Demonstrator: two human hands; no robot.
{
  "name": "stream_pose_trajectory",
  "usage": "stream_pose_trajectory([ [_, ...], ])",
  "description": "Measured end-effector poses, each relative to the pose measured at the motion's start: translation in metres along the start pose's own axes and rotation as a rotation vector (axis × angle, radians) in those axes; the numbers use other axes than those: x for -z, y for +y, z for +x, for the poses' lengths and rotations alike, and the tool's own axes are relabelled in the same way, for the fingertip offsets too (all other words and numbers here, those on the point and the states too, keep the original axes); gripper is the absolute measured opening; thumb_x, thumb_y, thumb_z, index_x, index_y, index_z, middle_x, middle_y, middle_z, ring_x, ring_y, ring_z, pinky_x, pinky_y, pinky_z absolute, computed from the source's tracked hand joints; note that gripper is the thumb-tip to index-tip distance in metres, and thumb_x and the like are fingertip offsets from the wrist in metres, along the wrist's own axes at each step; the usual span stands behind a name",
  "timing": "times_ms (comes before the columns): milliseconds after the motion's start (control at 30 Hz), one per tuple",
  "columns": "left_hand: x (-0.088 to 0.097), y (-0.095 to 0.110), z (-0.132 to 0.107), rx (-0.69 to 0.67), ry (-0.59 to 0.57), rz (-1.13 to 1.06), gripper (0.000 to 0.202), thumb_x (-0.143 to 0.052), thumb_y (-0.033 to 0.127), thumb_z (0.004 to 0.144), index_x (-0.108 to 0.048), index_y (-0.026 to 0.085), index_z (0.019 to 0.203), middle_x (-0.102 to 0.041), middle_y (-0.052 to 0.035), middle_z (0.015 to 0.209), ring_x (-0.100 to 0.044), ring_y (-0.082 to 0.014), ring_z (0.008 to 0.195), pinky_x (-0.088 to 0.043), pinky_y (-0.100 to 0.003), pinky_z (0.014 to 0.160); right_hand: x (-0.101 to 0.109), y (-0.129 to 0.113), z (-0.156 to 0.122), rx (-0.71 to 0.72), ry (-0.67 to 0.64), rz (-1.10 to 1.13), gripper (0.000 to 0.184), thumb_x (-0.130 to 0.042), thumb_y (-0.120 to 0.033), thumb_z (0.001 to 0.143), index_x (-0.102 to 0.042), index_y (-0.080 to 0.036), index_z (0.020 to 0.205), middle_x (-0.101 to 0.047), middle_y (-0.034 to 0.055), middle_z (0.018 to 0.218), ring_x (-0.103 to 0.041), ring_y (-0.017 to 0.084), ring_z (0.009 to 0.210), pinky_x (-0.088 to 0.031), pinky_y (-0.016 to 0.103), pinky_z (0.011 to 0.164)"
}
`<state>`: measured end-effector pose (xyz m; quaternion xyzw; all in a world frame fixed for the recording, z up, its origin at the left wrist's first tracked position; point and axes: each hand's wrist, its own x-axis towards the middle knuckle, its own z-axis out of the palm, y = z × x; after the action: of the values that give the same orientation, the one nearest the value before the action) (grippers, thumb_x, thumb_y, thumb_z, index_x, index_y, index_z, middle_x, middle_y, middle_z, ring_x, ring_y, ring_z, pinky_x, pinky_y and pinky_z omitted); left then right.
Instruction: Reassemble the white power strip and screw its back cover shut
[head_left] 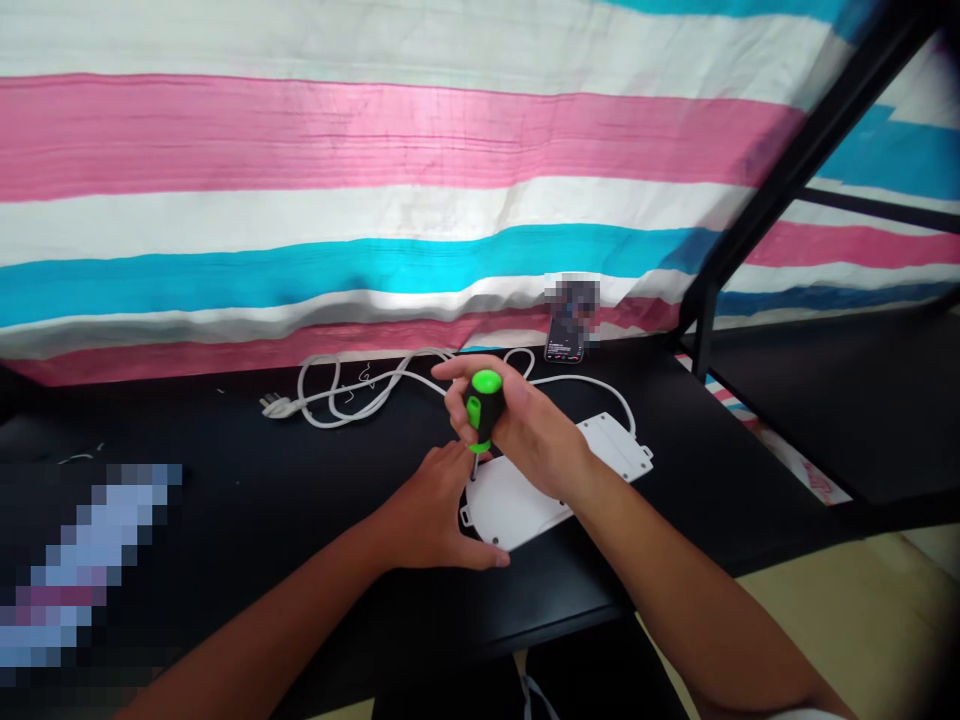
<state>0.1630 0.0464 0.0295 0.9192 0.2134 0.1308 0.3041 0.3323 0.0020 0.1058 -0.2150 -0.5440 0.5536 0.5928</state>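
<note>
A white power strip lies face down on the black table, its white cable coiled behind it with the plug at the left. My right hand is closed round a black screwdriver with a green cap, held upright with its tip on the strip's near-left corner. My left hand rests on the table against the strip's left end, fingers pressed together beside the screwdriver tip and thumb stretched along the front edge.
A phone leans against the striped pink, white and blue cloth behind the table. A black metal frame rises at the right. The table's front edge runs just below my forearms, with pale floor at the lower right.
</note>
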Motion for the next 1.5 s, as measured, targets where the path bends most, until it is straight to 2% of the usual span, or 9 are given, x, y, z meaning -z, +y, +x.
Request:
stream_pose_trajectory([
  [167,-0.002,-0.004,-0.002,-0.016,0.009,0.011,0.105,-0.09,0.065,0.061,-0.045,0.015,0.142,-0.054,-0.02,0.14,-0.051,-0.0423,0.129,-0.043,-0.061,0.11,-0.007,0.001,0.005,0.039,0.07,-0.023,0.033,-0.068,-0.051,0.094,-0.062,-0.019,0.103,-0.065,0.0052,0.098,-0.064,0.014,0.082,-0.048,0.026,0.063],
  [300,-0.002,-0.004,-0.001,-0.009,-0.001,0.003,0.106,-0.088,0.067,0.063,-0.042,0.016,0.145,-0.049,-0.0213,0.146,-0.05,-0.0422,0.132,-0.041,-0.061,0.113,-0.011,0.004,0.004,0.091,0.076,-0.026,0.032,-0.074,-0.041,0.092,-0.05,-0.022,0.099,-0.068,0.0006,0.089,-0.061,0.01,0.067,-0.046,0.024,0.059],
  [433,-0.001,-0.001,0.0,-0.006,0.004,0.014,0.104,-0.089,0.066,0.061,-0.045,0.017,0.142,-0.053,-0.0198,0.141,-0.051,-0.0435,0.129,-0.043,-0.063,0.109,-0.005,0.0,-0.001,0.006,0.019,0.005,0.027,-0.066,-0.046,0.097,-0.056,-0.021,0.105,-0.059,-0.0017,0.083,-0.05,0.009,0.067,-0.04,0.023,0.058],
  [567,-0.001,-0.002,0.0,0.023,-0.01,0.011,0.102,-0.089,0.064,0.06,-0.049,0.017,0.14,-0.055,-0.019,0.138,-0.054,-0.0437,0.125,-0.046,-0.063,0.106,-0.001,-0.005,-0.001,-0.076,-0.077,0.018,0.033,-0.055,-0.05,0.102,-0.064,-0.019,0.109,-0.057,0.0016,0.091,-0.053,0.01,0.073,-0.04,0.024,0.059],
  [800,-0.004,-0.002,-0.002,-0.028,0.034,-0.035,0.117,-0.089,0.065,0.062,-0.035,0.021,0.156,-0.049,-0.0189,0.147,-0.043,-0.0452,0.141,-0.043,-0.062,0.113,-0.009,0.003,0.002,0.081,0.001,-0.088,0.028,-0.074,-0.042,0.092,-0.06,-0.019,0.1,-0.062,-0.0014,0.085,-0.066,0.01,0.072,-0.049,0.024,0.062],
  [1000,-0.005,-0.002,-0.003,0.024,0.009,-0.024,0.101,-0.089,0.062,0.061,-0.049,0.019,0.144,-0.059,-0.0173,0.133,-0.058,-0.0409,0.12,-0.048,-0.063,0.106,-0.013,0.007,0.001,0.111,0.12,-0.132,0.029,-0.075,-0.043,0.091,-0.059,-0.021,0.1,-0.06,-0.0023,0.083,-0.063,0.009,0.065,-0.05,0.023,0.058],
  [1133,-0.006,-0.002,-0.003,0.001,0.022,-0.031,0.106,-0.09,0.059,0.061,-0.044,0.019,0.148,-0.055,-0.0188,0.142,-0.057,-0.041,0.124,-0.048,-0.061,0.106,-0.018,0.009,-0.001,0.109,0.16,-0.137,0.032,-0.078,-0.044,0.088,-0.058,-0.021,0.099,-0.06,-0.0027,0.082,-0.061,0.009,0.064,-0.051,0.023,0.058],
  [1300,-0.006,0.0,-0.004,0.006,0.03,-0.03,0.101,-0.091,0.056,0.061,-0.047,0.02,0.144,-0.054,-0.0181,0.145,-0.055,-0.0424,0.128,-0.05,-0.058,0.104,-0.021,0.012,-0.003,0.141,0.193,-0.132,0.03,-0.078,-0.042,0.089,-0.06,-0.021,0.099,-0.06,-0.0022,0.084,-0.061,0.009,0.066,-0.052,0.024,0.061],
  [1500,-0.005,0.003,-0.002,0.022,-0.004,0.016,0.093,-0.089,0.063,0.061,-0.054,0.018,0.134,-0.06,-0.0171,0.129,-0.057,-0.0423,0.121,-0.048,-0.06,0.103,-0.019,0.011,-0.004,0.12,0.183,-0.19,0.026,-0.069,-0.045,0.096,-0.059,-0.022,0.105,-0.059,-0.0016,0.083,-0.057,0.009,0.064,-0.047,0.024,0.058],
])
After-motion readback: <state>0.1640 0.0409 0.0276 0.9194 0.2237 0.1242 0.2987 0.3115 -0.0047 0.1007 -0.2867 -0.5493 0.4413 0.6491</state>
